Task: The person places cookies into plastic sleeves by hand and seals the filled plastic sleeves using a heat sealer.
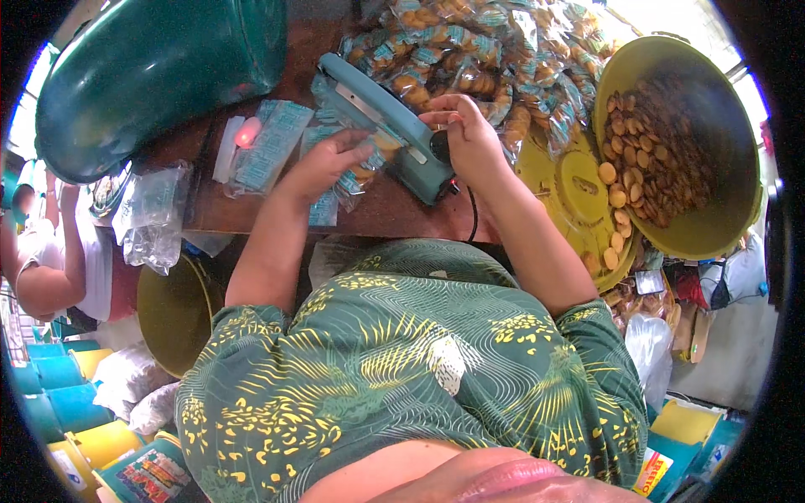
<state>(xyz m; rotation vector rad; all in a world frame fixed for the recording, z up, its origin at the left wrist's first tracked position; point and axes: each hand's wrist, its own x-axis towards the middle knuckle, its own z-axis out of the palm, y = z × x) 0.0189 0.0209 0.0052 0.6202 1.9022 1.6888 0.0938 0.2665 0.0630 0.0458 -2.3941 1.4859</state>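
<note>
A blue hand-operated impulse bag sealer (383, 113) lies aslant on the brown table (251, 214). My left hand (336, 157) grips a clear printed plastic packet of round biscuits (371, 160) at the sealer's near-left side. At the black knob on the sealer's arm is my right hand (462, 126), its fingers bent over it; whether they press it cannot be told. Flat printed plastic bags (270, 141) lie left of my left hand, with a pinkish-red egg-shaped object (248, 132) on them. Behind the sealer is a heap of filled biscuit packets (490, 56).
A tilted yellow-green tub (679, 56) of loose round biscuits (648, 151) stands at right, beside a yellow lid (566, 182) bearing some biscuits. A large dark green plastic container (163, 75) is at upper left. Clear bags (154, 207) hang over the table's left edge. Another person (53, 270) is at far left.
</note>
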